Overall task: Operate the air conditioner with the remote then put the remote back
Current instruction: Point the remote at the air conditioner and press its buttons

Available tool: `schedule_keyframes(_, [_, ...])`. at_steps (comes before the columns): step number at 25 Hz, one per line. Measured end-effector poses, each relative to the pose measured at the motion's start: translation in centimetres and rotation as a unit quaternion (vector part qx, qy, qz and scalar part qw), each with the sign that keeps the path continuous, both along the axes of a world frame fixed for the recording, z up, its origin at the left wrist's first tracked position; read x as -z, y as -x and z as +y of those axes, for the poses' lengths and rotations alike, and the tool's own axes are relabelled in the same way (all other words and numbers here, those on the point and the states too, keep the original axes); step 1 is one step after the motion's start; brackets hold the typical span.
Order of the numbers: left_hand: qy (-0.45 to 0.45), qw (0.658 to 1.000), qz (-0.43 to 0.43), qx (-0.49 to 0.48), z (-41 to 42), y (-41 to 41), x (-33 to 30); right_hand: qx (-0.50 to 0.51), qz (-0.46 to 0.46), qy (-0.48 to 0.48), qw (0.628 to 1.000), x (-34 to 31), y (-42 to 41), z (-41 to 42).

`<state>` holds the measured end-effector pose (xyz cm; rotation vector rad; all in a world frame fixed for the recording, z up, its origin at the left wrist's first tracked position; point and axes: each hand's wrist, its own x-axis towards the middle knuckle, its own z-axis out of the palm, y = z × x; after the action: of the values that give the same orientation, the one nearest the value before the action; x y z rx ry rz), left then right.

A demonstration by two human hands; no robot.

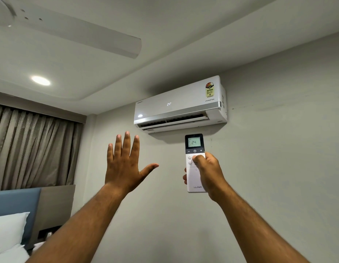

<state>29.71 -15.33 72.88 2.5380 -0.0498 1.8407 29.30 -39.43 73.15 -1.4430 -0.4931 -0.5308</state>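
A white air conditioner (176, 106) hangs high on the wall, its front showing 24 and its lower flap open. Just below it my right hand (208, 171) holds a white remote (194, 149) upright, pointed at the unit, with the thumb resting on the buttons under the dark panel. The remote's screen reads 24. My left hand (125, 164) is raised to the left of the remote, palm toward the wall, fingers spread, holding nothing.
A ceiling fan blade (79, 33) and a round ceiling light (40, 80) are overhead at the left. Beige curtains (32, 149) hang at the left. A blue headboard (14, 202) and white pillow (7, 230) sit at the lower left.
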Motion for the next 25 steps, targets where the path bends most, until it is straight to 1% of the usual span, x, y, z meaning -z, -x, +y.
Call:
schedule_keyframes(12, [-0.004,1.000,0.001,-0.006,0.5,-0.2,-0.3,-0.002,-0.008,-0.011,1.000,-0.3,0.1,0.4])
schedule_keyframes(18, [-0.003,1.000,0.000,-0.004,0.9,-0.4,-0.1,0.007,-0.008,-0.001,1.000,-0.5,0.0,0.7])
schedule_keyframes(25, [-0.002,1.000,-0.001,-0.001,1.3,-0.6,0.0,-0.003,-0.016,-0.017,1.000,-0.7,0.3,0.8])
